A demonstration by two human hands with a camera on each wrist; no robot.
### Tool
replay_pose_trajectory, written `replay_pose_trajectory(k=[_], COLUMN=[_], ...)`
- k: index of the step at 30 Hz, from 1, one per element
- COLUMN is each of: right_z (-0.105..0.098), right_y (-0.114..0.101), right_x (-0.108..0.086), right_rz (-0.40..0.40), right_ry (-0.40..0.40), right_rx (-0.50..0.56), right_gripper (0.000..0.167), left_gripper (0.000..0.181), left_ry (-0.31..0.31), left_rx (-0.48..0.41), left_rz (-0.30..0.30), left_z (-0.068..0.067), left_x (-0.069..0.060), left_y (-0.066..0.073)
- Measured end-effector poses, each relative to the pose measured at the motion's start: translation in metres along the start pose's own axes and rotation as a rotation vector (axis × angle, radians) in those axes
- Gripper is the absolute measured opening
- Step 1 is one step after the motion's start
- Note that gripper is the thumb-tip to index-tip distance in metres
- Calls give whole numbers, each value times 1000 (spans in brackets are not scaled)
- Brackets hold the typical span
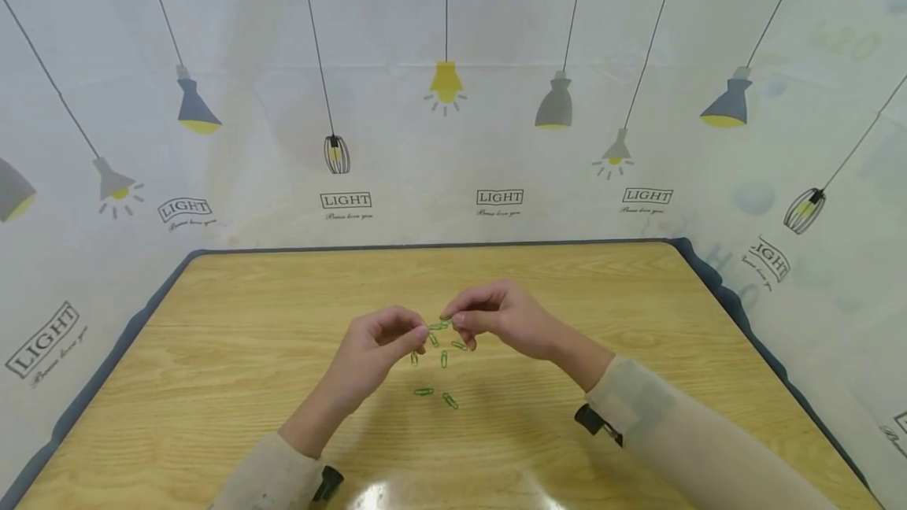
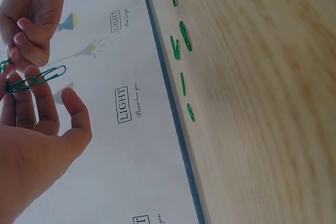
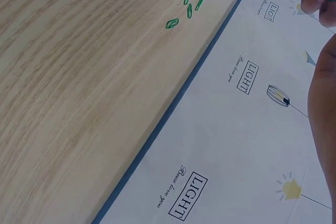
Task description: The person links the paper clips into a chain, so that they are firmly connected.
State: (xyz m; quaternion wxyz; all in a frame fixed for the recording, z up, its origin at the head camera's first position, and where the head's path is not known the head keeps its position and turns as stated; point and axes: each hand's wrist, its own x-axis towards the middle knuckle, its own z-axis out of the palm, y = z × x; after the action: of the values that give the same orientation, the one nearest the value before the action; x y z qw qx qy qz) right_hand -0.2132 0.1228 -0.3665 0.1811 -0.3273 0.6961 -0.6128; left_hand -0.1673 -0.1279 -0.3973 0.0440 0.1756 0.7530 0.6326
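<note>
Over the middle of the table, my left hand (image 1: 383, 349) pinches a green paper clip (image 1: 436, 327) between thumb and fingers. Close by on its right, the right hand (image 1: 506, 321) pinches a bit of green wire, seemingly another paper clip (image 1: 446, 322), its end mostly covered by fingertips. In the left wrist view, a green paper clip (image 2: 52, 73) sticks out from the left fingertips towards the table; whether it is linked to the others cannot be told. Several loose green paper clips (image 1: 423, 392) lie on the wood below the hands.
The wooden table (image 1: 248, 321) has a dark blue edge strip (image 1: 425, 245) along its back and sides. Behind it stands a pale wall covering (image 1: 397, 38) printed with hanging lamps. Dark wrist devices (image 1: 598, 423) sit at both sleeve cuffs.
</note>
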Motion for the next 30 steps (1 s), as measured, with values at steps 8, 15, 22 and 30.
replay_pose_trajectory(k=[8, 15, 22, 30], right_z=[-1, 1, 6, 7], right_y=[-6, -14, -17, -15], right_x=[1, 4, 5, 3], right_rz=[-24, -39, -25, -16], right_ry=[-14, -19, 41, 53], right_rx=[-12, -102, -176, -188], right_gripper=[25, 20, 19, 19], left_gripper=[23, 30, 29, 22], left_ry=[-46, -174, -66, -42], left_rx=[-4, 38, 38, 57], left_rz=[-27, -4, 28, 39], left_z=[0, 1, 5, 7], left_x=[1, 3, 7, 5], left_y=[-3, 0, 9, 10])
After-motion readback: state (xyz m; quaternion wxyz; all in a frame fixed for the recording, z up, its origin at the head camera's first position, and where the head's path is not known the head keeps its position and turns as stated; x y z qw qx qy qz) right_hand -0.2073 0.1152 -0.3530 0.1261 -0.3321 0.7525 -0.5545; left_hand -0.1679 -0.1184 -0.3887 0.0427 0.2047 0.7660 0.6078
